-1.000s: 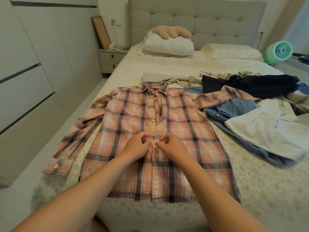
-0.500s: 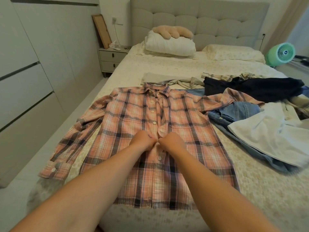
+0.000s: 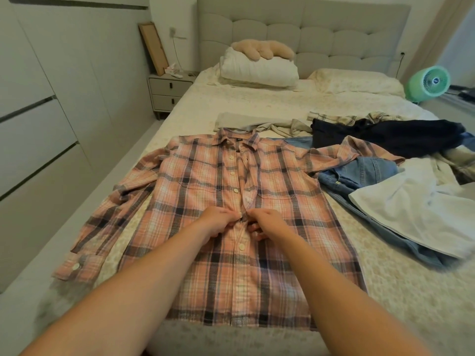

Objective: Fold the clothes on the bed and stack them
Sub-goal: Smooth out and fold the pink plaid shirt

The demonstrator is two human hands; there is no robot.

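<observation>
I have the plaid shirt [image 3: 226,227] spread face up across the near part of the bed [image 3: 257,104], collar away from me, hem at the near mattress edge. My left hand [image 3: 217,222] pinches the button side of the placket at mid-chest, and my right hand [image 3: 264,223] pinches the opposite strip just beside it, fingers curled into the cloth — the two hands nearly touch over one button. I judge this to be buttoning before any fold; the buttons above look undone, with the front gaping slightly there.

What could go wrong: pulling the placket toward me may drag the whole shirt, and the hem could slide off the near edge (it already lies right on it). Matching a button to the wrong hole would skew the front and spoil the later fold. The left sleeve [image 3: 108,219] lies close to the bed's left edge, cuff near the drop to the floor, so a tug could tip it over.

The right sleeve [image 3: 347,155] runs over onto the jeans [image 3: 359,173], which lie partly under a white garment [image 3: 416,214]; a dark garment [image 3: 385,134] and a beige garment [image 3: 257,123] lie beyond the collar. The room for folding is mostly the shirt's own patch, and the open sheet toward the pillows [image 3: 259,70] looks the best place for a stack.
</observation>
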